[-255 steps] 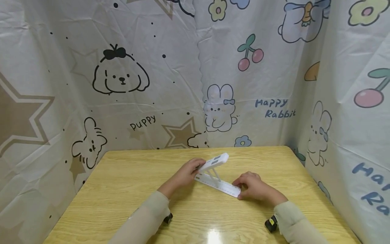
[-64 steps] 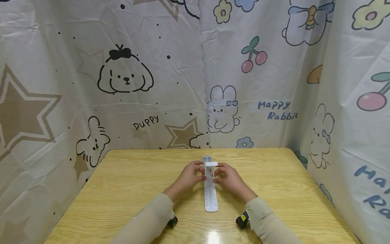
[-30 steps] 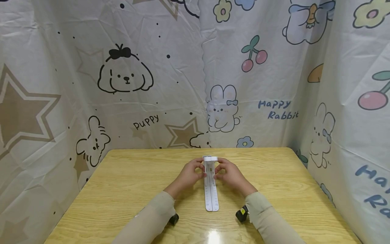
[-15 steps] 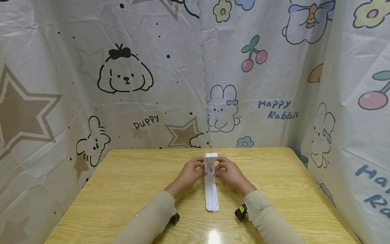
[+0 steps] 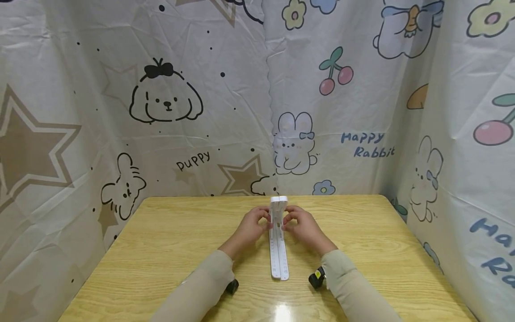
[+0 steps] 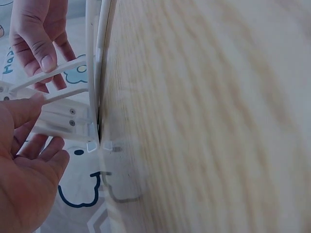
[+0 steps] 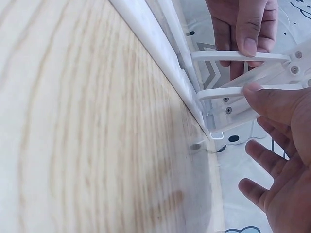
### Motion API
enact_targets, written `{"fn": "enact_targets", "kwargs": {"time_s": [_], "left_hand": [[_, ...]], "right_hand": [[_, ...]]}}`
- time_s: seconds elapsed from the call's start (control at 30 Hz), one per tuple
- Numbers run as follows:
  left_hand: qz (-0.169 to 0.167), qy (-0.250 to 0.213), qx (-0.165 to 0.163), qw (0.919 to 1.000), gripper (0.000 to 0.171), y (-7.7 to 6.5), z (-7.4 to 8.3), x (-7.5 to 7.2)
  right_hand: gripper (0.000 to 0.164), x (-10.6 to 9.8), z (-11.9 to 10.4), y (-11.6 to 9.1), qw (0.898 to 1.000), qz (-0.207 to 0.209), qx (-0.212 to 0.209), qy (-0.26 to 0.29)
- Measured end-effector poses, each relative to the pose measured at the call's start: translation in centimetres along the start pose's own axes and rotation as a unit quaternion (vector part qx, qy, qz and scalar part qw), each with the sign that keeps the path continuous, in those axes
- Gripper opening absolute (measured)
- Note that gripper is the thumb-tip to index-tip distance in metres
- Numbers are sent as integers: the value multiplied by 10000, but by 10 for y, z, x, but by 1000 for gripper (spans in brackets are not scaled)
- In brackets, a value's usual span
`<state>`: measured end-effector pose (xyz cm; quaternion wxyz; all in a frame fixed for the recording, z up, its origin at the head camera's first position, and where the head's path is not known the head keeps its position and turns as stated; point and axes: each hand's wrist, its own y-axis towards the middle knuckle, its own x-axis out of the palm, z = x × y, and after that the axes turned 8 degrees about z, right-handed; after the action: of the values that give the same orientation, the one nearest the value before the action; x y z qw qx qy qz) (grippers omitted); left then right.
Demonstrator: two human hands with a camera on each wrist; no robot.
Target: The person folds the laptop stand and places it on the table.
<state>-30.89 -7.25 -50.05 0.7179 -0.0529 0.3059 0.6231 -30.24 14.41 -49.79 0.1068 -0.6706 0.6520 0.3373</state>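
Observation:
A white folding laptop stand [image 5: 283, 264] rests on the table with its long, narrow base pointing towards me. Its raised part [image 5: 275, 206] stands up steeply at the far end, made of two slim halves side by side. My left hand [image 5: 250, 229] pinches the left side of the stand between thumb and fingers. On the opposite side my right hand [image 5: 304, 227] pinches it likewise. In the right wrist view my right thumb lies on one thin support bar [image 7: 221, 92], and the left thumb on the other support bar [image 7: 214, 56]. Small screws show along the raised part.
The wood-grain table [image 5: 181, 223] reaches back to a printed cloth curtain [image 5: 225, 112] that closes off the rear and both sides. Black wrist cameras sit under both sleeves, the right-hand camera [image 5: 317, 278] marked with yellow.
Earlier the stand lay at a slant; it was turned to point towards me. Over the last two seconds both hands have swung its raised part upwards, and its halves now show a slight gap.

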Motion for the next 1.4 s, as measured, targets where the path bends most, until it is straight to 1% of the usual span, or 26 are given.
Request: {"fn": "enact_targets", "kwargs": {"time_s": [0.13,0.3,0.43,0.67,0.73,0.83,1.03,1.13,1.4], "left_hand": [[54,33,61,10000,13,3,2,2],[50,48,-37,10000,13,4,5,2],[7,21,13,10000,12,5,5,1],[-128,-320,25,9994,11,4,2,0],[-141,-354,59,9993,10,4,2,0],[-101,-295,83,9995,11,4,2,1],[19,-165,23,9999,11,7,0,2],[39,-194,63,9998,10,8,0,2],[177,-322,107,9993,10,12,0,4]], "right_hand": [[13,0,1,2,9999,119,-112,-35],[12,-1,2,4,9998,141,-56,-98],[12,-1,3,5,9998,154,-56,-124],[12,-1,2,5,9998,122,-72,-171],[12,-1,1,6,9998,117,-52,-179],[12,0,0,6,9998,127,-9,-150],[11,1,0,8,9998,135,51,-124],[11,1,0,9,9997,157,124,-115],[9,1,0,13,9995,262,123,-147]]}}
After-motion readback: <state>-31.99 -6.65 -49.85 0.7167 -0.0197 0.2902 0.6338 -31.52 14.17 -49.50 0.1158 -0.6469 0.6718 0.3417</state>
